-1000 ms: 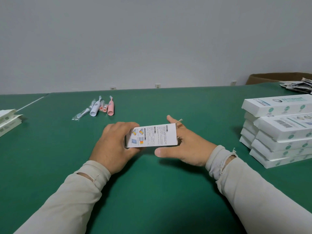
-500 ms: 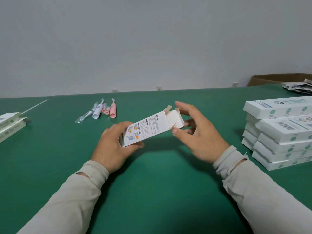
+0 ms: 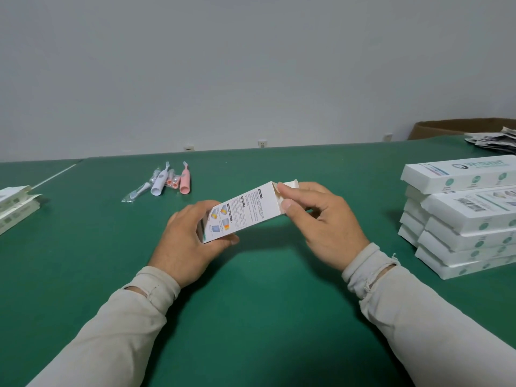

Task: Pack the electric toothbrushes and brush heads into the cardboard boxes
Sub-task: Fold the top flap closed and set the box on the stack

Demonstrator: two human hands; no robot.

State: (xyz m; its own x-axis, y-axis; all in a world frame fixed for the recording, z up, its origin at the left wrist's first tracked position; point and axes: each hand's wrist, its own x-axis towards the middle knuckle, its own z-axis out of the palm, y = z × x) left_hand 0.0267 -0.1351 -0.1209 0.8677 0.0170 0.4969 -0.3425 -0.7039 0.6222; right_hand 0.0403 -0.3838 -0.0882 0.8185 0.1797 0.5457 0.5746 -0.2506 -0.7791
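Note:
A white printed cardboard box (image 3: 243,212) is held tilted above the green table, far end raised. My left hand (image 3: 187,241) grips its lower near end. My right hand (image 3: 318,222) pinches the flap at its upper far end between thumb and fingers. Farther back on the left lie a pink electric toothbrush (image 3: 185,182), a white electric toothbrush (image 3: 159,183), small pink brush heads (image 3: 171,182) between them, and a bagged brush head (image 3: 136,192).
A stack of closed white boxes (image 3: 460,219) fills the right side. Flat unfolded boxes (image 3: 14,210) lie at the left edge. A brown carton (image 3: 446,128) and a pile of leaflets (image 3: 494,139) sit at the far right. Green table (image 3: 265,317).
The box went from level to tilted, with its far end raised. My right hand opened the end flap, then closed around that end and now pinches the flap.

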